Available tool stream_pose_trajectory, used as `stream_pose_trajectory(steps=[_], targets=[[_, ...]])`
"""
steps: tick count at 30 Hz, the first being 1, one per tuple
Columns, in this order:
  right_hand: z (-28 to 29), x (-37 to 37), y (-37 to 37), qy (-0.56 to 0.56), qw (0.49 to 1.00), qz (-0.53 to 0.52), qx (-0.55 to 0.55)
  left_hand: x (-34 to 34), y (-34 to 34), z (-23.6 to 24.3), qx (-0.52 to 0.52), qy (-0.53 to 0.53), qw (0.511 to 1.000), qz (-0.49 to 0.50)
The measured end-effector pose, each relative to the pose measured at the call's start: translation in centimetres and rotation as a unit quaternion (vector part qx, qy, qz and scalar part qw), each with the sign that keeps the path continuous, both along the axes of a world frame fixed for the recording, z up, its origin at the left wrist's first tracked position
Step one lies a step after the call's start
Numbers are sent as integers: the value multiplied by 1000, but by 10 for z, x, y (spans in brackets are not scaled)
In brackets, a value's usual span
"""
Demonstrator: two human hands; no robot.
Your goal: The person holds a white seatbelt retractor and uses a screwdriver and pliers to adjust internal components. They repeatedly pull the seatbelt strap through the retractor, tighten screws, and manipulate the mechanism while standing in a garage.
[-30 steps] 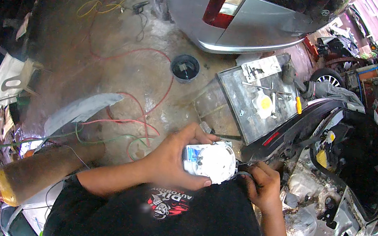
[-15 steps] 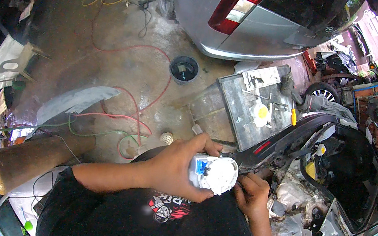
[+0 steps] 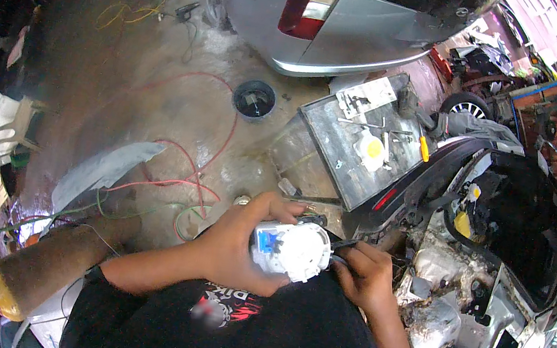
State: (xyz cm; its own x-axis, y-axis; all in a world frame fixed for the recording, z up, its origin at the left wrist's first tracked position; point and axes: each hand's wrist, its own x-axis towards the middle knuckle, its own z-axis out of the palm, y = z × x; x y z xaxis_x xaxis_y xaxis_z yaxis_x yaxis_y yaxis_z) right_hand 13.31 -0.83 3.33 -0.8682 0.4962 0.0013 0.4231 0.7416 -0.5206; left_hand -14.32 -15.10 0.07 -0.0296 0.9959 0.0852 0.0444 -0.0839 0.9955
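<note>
I see the left hand (image 3: 234,253) wrapped round a white round plastic part (image 3: 293,250) w/ a blue connector block on its face, fingers curled over the top and thumb under, so that grip is clenched on the part. It's held up in front of the chest, above the black shirt (image 3: 257,333), not resting on anything; the concrete floor (image 3: 163,88) is well below.

Step in hand, as I judge it: working at the right-hand rim of the part w/ a thin dark tool (image 3: 347,243). The right hand (image 3: 367,274) is closed on that tool, pinched betw. thumb and fingers, tip meeting the part's right edge. Can't tell exactly what the tip engages; it's too small and partly hidden by fingers.

Next move, imo, calls for the left hand to keep the part from turning while the right applies small, controlled force at the rim; a slip would send the tip toward the left-hand fingers.

Rel. to the grips: the part sits mostly in the left palm, its right edge poking out toward the right hand, the two hands near but not touching.

Further right, a metal tray table (image 3: 338,147) w/ a yellow-centred disc sits by the silver car (image 3: 355,22); an open engine bay (image 3: 511,226) is at far right.
</note>
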Motion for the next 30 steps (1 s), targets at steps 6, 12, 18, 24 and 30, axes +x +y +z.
stream_pose_trajectory(steps=[6,12,18,24,30], targets=[[-3,-4,-1,20,1000,9,-5,-1,0,-2,-27,-38,999,-4],[1,-7,1,33,999,20,1,-5,2,-7,-2,-53,998,-26],[0,-7,1,31,999,22,10,-2,3,-7,1,-86,996,-29],[-1,-5,0,30,999,17,9,-1,4,-9,-5,-109,994,-27],[3,-6,1,30,999,19,6,-4,7,-13,12,-121,992,-42]])
